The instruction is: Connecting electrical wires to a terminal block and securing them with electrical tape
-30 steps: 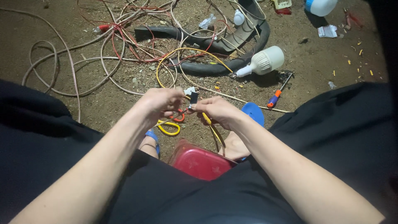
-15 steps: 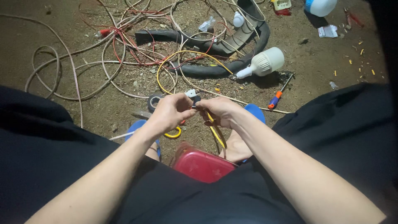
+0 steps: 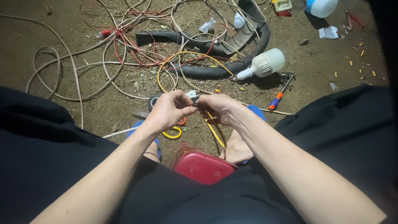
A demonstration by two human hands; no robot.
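My left hand and my right hand meet over the ground, both pinching a small white and dark connector. A yellow wire runs down from under my right hand and another loop of it arcs away over the dirt. A yellow and orange handled tool lies just below my left hand. The fingertips hide most of the connector.
A red lidded box sits between my knees. Tangled white and red cables, a black hose, a white bulb, a screwdriver and a roll of dark tape lie on the dirt floor ahead.
Both hands have stayed together on the connector, shifting slightly to the right. A roll of dark tape beside my left hand has come into sight.
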